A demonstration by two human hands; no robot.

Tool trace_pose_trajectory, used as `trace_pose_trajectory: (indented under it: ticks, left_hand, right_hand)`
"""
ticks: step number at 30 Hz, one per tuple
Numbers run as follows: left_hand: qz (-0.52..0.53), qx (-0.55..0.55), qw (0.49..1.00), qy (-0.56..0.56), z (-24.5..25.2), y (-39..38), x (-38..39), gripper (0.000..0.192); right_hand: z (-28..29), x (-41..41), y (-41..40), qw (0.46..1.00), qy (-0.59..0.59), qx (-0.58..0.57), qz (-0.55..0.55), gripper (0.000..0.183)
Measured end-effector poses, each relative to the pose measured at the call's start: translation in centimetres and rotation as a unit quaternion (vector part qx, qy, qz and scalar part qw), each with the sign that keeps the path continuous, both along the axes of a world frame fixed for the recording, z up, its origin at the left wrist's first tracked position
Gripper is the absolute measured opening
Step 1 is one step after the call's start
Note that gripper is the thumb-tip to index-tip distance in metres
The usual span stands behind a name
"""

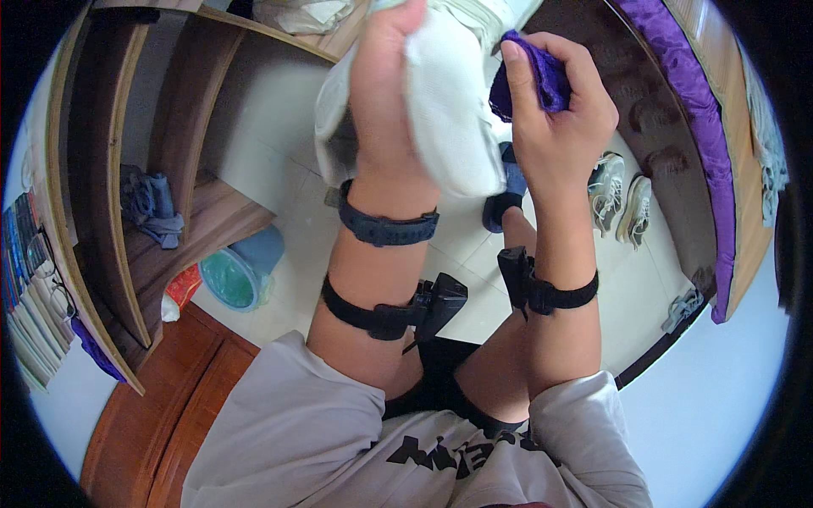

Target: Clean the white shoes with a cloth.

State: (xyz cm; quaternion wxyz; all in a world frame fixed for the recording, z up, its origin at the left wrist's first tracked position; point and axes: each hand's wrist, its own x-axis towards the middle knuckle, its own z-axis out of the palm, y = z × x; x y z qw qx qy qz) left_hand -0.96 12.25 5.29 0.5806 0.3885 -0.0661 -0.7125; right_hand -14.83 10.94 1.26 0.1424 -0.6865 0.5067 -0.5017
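Note:
At the top centre my left hand (385, 82) grips a white mesh-fabric item (448, 108), which looks padded and hangs on both sides of the wrist. The hand is blurred and its fingers are mostly hidden. Whether the item is part of a bag cannot be told. To its right, my right hand (559, 95) holds a folded purple cloth (540, 79) between thumb and fingers, close beside the white item.
Wooden shelves (178, 120) holding grey-blue clothing (152, 206) stand at left. Below them is a lined blue waste bin (235, 273). Light sneakers (619, 197) lie on the tiled floor at right, near a bed edge with purple fabric (705, 108). More pale fabric (305, 14) lies at the top.

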Motion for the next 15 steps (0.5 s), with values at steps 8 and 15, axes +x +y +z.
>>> trace_pose_trajectory:
  ticks: [8,15]
  left_hand:
    - [-0.021,-0.111,0.975,0.191,-1.0,0.9,1.7,0.046]
    - [0.011,-0.111,0.986,0.121,-3.0,0.1,1.4,0.049]
  right_hand:
    - [1.0,1.2,0.1,0.988,-0.107,-0.054,-0.1,0.011]
    - [1.6,1.2,-0.1,0.998,-0.02,0.001,0.052,0.015]
